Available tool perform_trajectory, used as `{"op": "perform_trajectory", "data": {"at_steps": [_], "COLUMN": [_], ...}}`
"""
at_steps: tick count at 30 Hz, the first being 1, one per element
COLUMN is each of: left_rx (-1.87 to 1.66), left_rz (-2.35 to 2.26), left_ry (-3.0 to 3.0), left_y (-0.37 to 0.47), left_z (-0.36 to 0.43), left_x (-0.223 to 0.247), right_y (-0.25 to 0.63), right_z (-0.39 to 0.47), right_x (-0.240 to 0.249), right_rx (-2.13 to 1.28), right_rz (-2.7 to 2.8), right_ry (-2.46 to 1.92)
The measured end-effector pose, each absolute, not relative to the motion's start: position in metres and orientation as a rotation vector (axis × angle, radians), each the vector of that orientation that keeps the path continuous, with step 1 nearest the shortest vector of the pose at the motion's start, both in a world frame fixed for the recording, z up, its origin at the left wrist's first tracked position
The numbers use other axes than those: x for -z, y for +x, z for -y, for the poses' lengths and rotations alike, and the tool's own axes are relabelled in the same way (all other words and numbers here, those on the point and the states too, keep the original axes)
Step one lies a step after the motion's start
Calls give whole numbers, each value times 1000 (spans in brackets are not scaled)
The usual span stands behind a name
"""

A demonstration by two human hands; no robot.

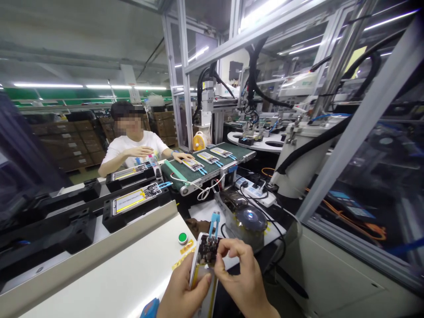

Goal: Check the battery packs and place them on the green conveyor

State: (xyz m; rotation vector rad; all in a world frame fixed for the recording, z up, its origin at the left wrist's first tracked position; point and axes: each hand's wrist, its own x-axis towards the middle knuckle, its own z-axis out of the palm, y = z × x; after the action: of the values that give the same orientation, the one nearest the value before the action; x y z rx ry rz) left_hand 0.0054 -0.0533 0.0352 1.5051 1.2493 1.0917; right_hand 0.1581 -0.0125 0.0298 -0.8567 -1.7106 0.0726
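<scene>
My left hand [185,287] is closed around an open power bank [204,270], its thumb lying across the battery side. The power bank has a white frame, a flat battery with yellow edging and a dark circuit board at its top end. Two short blue cables [214,223] stick up from that end. My right hand [241,276] is at the right edge of the circuit board, thumb and forefinger pinched together. Whatever sits between those fingertips, if anything, is too small to make out. The lower part of the power bank is partly hidden by my hands.
A green button [183,238] sits on the white surface at left. Black fixtures [109,216] hold similar power banks. Several more lie on a green conveyor [228,161], where a co-worker's hand [183,157] touches one. At right stand a power strip [255,192] and a machine frame [357,123].
</scene>
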Motion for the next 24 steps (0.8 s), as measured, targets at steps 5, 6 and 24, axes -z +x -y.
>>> {"op": "perform_trajectory", "data": {"at_steps": [5,6,24], "left_rx": [-1132,-1128,-1041], "left_rz": [-1277,-1287,-1287], "left_ry": [1433,1448,1703], "left_y": [7,7,3], "left_z": [53,53,62], "left_x": [-38,-38,-41], "right_y": [164,164,154], "right_z": [18,19,23], "right_x": [-31,-31,-39], "right_rx": [-27,-3,169], "right_rz": [1793,1806,1773], "right_ry": [-842,-857,-900]}}
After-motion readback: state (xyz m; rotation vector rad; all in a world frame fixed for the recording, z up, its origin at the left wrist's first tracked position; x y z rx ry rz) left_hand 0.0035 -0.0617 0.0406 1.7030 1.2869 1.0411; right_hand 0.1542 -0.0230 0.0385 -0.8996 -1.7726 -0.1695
